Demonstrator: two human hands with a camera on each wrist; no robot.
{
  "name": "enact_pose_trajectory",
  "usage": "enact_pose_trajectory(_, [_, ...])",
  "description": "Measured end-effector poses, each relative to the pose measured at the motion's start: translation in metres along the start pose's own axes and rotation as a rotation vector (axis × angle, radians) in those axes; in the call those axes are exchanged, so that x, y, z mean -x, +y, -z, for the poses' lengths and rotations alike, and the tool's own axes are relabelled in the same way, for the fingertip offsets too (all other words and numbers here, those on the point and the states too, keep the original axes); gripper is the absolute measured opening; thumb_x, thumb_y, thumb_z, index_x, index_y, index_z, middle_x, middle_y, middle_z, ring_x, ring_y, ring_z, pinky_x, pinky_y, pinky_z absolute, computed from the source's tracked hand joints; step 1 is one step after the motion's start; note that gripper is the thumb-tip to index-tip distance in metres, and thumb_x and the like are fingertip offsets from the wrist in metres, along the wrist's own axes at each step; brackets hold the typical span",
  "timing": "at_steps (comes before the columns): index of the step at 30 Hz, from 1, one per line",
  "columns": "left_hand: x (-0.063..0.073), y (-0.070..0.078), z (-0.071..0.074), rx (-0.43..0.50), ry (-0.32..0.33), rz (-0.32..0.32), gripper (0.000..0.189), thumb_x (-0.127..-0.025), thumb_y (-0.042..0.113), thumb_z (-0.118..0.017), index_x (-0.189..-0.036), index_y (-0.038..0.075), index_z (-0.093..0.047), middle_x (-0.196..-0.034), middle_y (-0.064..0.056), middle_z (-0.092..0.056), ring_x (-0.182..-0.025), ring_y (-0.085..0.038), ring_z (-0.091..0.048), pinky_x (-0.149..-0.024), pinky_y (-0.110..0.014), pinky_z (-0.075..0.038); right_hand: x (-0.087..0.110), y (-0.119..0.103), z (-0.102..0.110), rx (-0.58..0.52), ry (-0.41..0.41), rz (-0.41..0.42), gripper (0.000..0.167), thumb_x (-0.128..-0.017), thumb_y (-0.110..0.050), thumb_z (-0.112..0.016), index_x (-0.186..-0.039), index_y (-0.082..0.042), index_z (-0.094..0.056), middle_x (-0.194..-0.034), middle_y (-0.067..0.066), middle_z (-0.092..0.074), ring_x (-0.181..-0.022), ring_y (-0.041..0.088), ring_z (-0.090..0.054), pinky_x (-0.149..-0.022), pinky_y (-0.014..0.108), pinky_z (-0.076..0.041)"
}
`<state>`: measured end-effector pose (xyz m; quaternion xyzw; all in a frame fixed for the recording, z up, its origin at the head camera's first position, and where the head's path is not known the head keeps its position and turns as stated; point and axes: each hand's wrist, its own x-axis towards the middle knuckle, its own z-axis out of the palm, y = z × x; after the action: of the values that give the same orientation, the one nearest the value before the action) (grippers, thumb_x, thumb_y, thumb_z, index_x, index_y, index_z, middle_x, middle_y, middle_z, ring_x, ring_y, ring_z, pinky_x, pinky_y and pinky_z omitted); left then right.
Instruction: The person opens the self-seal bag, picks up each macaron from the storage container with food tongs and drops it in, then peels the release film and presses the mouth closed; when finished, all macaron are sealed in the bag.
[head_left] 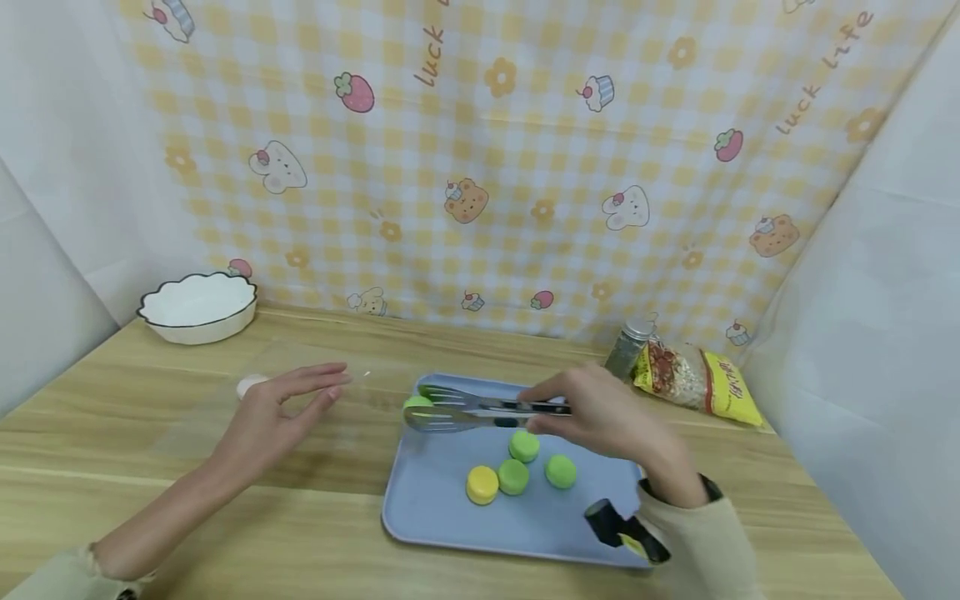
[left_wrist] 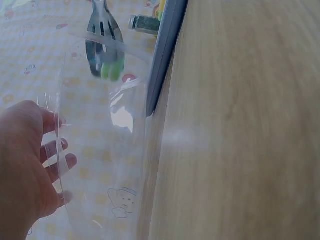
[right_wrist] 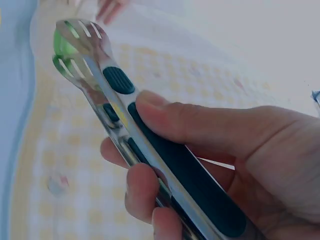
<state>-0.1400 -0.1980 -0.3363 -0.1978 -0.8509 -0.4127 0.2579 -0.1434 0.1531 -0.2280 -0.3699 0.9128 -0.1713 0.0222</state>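
In the head view my right hand (head_left: pixel 600 412) grips metal tongs (head_left: pixel 465 417) with dark handle pads. Their slotted heads close around a green macaron (head_left: pixel 417 403) over the far left corner of the blue tray (head_left: pixel 420 508). The right wrist view shows my thumb on the upper handle and fingers curled below. My left hand (left_wrist: pixel 30 165) holds a clear plastic bag (left_wrist: pixel 90 150) by its side, fingertips showing at its edge. The bag's mouth faces the tongs. A yellow macaron (head_left: pixel 482 485) and green macarons (head_left: pixel 513 477) lie on the tray.
A white scalloped dish (head_left: pixel 198 312) stands at the back left. At the back right are a spice jar (head_left: pixel 630 346) and a yellow food packet (head_left: pixel 701 383). A small white round thing (head_left: pixel 250 385) shows beside my left hand. A patterned cloth hangs behind the table.
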Motion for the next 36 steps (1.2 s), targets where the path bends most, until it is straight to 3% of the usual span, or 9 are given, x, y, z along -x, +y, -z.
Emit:
enact_pose_trajectory(1, [0.0, 0.0, 0.0, 0.001, 0.004, -0.001, 0.018, -0.086, 0.008, -0.067, -0.104, 0.007, -0.071, -0.116, -0.005, -0.064, -0.109, -0.012, -0.056, -0.084, -0.007, -0.04, -0.007, -0.003, -0.004, 0.004, -0.004, -0.002, 0.027, -0.086, -0.019, -0.068, -0.11, -0.008, -0.069, -0.103, 0.003, -0.069, -0.043, -0.001, -0.035, -0.05, 0.021, -0.039])
enact_pose_trajectory(6, [-0.001, 0.001, 0.002, -0.002, 0.043, -0.023, 0.019, -0.085, 0.006, -0.068, -0.103, 0.006, -0.071, -0.115, -0.005, -0.065, -0.108, -0.014, -0.058, -0.09, -0.007, -0.035, -0.035, -0.021, -0.019, 0.053, -0.007, -0.021, 0.028, -0.086, -0.023, -0.068, -0.112, -0.012, -0.069, -0.106, 0.0, -0.068, -0.069, 0.004, -0.06, -0.061, 0.024, -0.047])
enact_pose_trajectory(10, [-0.002, 0.002, 0.003, 0.017, 0.067, -0.039, 0.02, -0.085, 0.004, -0.067, -0.105, 0.005, -0.071, -0.115, -0.005, -0.065, -0.108, -0.015, -0.058, -0.091, -0.009, -0.036, -0.055, -0.034, -0.03, 0.068, 0.014, -0.006, 0.027, -0.086, -0.025, -0.068, -0.11, -0.014, -0.07, -0.106, 0.0, -0.068, -0.082, 0.01, -0.063, -0.066, 0.026, -0.05])
enact_pose_trajectory(16, [-0.002, 0.003, 0.004, 0.034, 0.08, -0.064, 0.021, -0.086, 0.004, -0.066, -0.106, 0.007, -0.07, -0.116, -0.006, -0.064, -0.108, -0.005, -0.055, -0.091, -0.009, -0.037, -0.085, -0.043, -0.053, 0.094, 0.03, 0.015, 0.026, -0.086, -0.028, -0.068, -0.109, -0.015, -0.071, -0.106, -0.003, -0.068, -0.081, 0.01, -0.063, -0.06, 0.022, -0.046])
enact_pose_trajectory(22, [0.0, 0.003, 0.005, 0.039, 0.099, -0.076, 0.021, -0.086, 0.001, -0.065, -0.106, 0.007, -0.07, -0.115, -0.005, -0.064, -0.109, 0.0, -0.054, -0.091, -0.01, -0.037, -0.108, -0.055, -0.075, 0.119, 0.084, 0.014, 0.026, -0.085, -0.028, -0.069, -0.108, -0.015, -0.071, -0.102, -0.002, -0.069, -0.083, 0.01, -0.064, -0.063, 0.02, -0.048])
enact_pose_trajectory(31, [-0.001, 0.002, 0.004, 0.056, 0.117, -0.115, 0.022, -0.084, -0.002, -0.065, -0.105, 0.005, -0.07, -0.113, -0.007, -0.065, -0.108, -0.003, -0.055, -0.09, -0.011, -0.039, -0.124, -0.071, -0.088, 0.096, 0.161, -0.024, 0.023, -0.085, -0.023, -0.07, -0.104, -0.011, -0.072, -0.088, 0.0, -0.07, -0.051, 0.003, -0.046, -0.045, 0.015, -0.035])
enact_pose_trajectory(36, [-0.001, 0.002, 0.003, 0.065, 0.114, -0.107, 0.022, -0.085, -0.002, -0.065, -0.105, 0.004, -0.07, -0.114, -0.006, -0.065, -0.109, -0.003, -0.055, -0.09, -0.011, -0.039, -0.116, -0.066, -0.084, 0.061, 0.108, -0.055, 0.027, -0.085, -0.025, -0.069, -0.108, -0.011, -0.07, -0.1, 0.0, -0.069, -0.071, 0.005, -0.059, -0.058, 0.017, -0.045])
